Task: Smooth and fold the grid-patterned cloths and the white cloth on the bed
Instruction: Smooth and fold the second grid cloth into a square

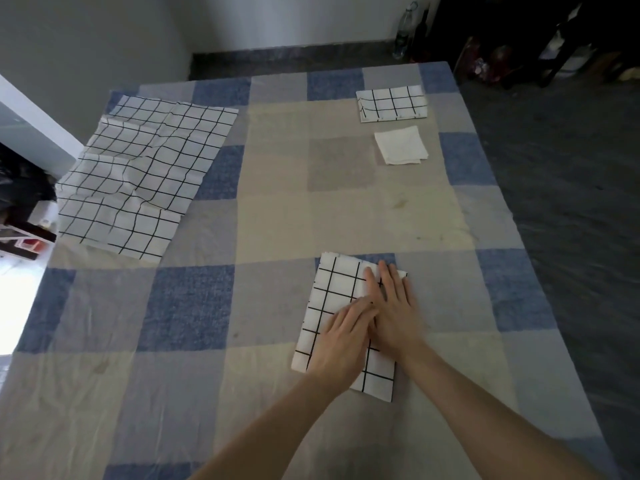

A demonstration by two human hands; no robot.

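Observation:
A folded grid-patterned cloth (332,292) lies on the bed in front of me. Both hands press flat on it: my left hand (341,337) on its lower middle, my right hand (393,306) on its right side, fingers straight. A large grid-patterned cloth (138,178) lies spread open and wrinkled at the left edge of the bed. At the far right sits a small folded grid-patterned cloth (393,102), and just in front of it a folded white cloth (400,145).
The bed carries a blue, grey and beige checked sheet (194,306). A dark floor (571,188) runs along the right side. A bottle (404,29) stands by the far wall. Dark clutter (20,188) sits beside the bed at the left.

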